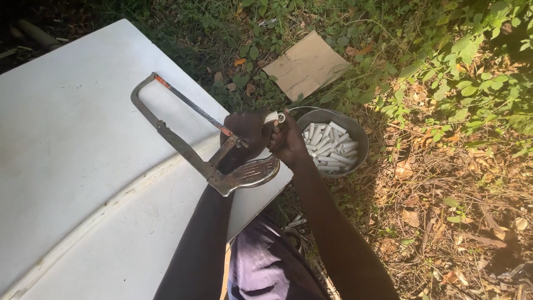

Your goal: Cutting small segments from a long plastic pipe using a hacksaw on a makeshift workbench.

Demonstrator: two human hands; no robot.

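The smooth white board offers little grip, so the short white pipe piece at its 3 o'clock edge could slip or roll toward the grey metal bowl of cut pieces. The rusty steel hacksaw, clenched in the left hand, lies close to the right hand pinching the pipe; its fingers risk a nick.

Both hands meet at the edge of the tabletop, the left hand touching the right hand. The hacksaw stretches left from the grip across the table. Just right of the grip sits the bowl holding pipe pieces; behind it lies cardboard.
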